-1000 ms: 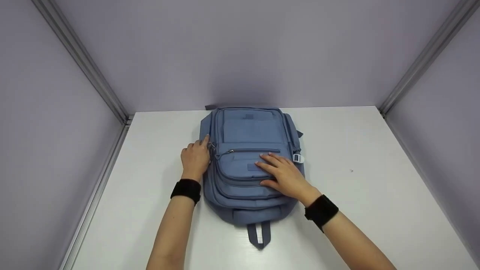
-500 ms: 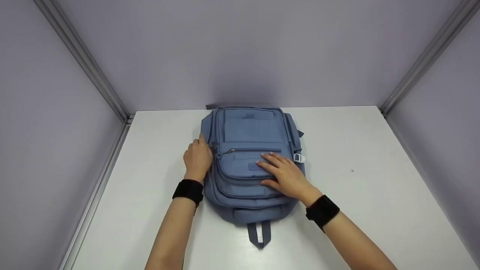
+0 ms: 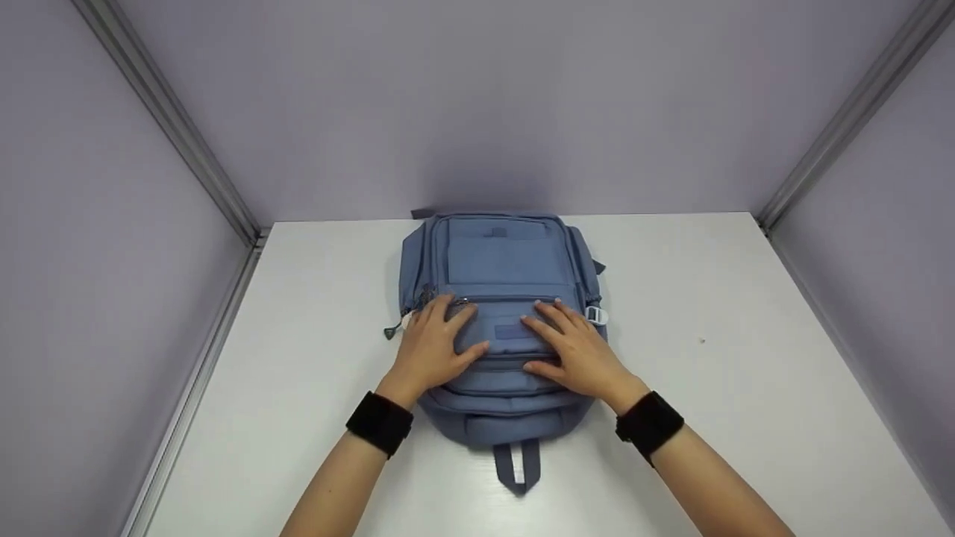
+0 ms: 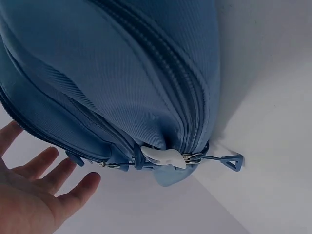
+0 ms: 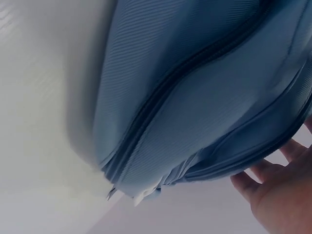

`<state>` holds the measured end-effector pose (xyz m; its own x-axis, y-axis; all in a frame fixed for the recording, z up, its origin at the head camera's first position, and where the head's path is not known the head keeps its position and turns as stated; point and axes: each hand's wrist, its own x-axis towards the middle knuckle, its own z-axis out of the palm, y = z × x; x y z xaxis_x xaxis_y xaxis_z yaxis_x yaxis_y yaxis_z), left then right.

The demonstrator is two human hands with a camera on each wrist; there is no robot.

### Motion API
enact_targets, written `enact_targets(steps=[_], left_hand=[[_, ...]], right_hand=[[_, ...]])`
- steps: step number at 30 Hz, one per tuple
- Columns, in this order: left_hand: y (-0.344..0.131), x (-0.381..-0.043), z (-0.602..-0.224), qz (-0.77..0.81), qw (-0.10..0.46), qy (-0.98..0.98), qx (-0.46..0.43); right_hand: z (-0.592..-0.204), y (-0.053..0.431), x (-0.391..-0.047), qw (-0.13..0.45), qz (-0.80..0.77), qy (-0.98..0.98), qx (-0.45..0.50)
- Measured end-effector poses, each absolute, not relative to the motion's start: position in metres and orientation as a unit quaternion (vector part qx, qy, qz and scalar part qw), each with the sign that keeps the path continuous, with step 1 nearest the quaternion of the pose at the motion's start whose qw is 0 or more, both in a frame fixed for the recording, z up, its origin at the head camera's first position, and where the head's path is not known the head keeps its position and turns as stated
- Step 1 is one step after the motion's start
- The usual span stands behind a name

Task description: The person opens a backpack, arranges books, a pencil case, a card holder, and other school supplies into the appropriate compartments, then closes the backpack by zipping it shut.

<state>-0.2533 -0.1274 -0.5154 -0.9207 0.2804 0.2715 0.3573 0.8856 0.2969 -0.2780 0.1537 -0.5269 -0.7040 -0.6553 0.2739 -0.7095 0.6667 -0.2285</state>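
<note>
A blue backpack lies front side up on the white table, its dark top loop toward me. My left hand is over the left of the front pocket, fingers spread. On the right of that pocket rests my right hand, fingers spread. In the left wrist view a main zipper runs along the side, shut where it shows. At its end are a white tag and a zipper pull with a triangular tip. The right wrist view shows fingers touching the backpack's front edge.
The white table meets a pale back wall right behind the backpack. Side walls with grey metal rails stand left and right. A white buckle sits at the backpack's right side. A small speck lies on the table.
My left hand has left the backpack's left side and moved right onto the front pocket, its fingers now spread. The triangular zipper pull shows at the left edge. The right hand has barely moved.
</note>
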Motion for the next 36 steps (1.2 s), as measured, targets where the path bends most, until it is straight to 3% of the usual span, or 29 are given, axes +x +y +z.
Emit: enact_targets(steps=[9, 22, 36], left_hand=[[-0.129, -0.245, -0.525, -0.182, 0.033, -0.966, -0.18], [-0.119, -0.266, -0.529, -0.155, 0.008, -0.972, -0.178], [-0.113, -0.295, -0.531, -0.136, -0.025, -0.977, -0.162]], right_hand=[[-0.531, 0.164, -0.28, 0.075, 0.157, -0.925, 0.339], [-0.529, 0.167, -0.293, 0.074, 0.141, -0.935, 0.316], [-0.527, 0.164, -0.313, 0.034, 0.133, -0.951, 0.278]])
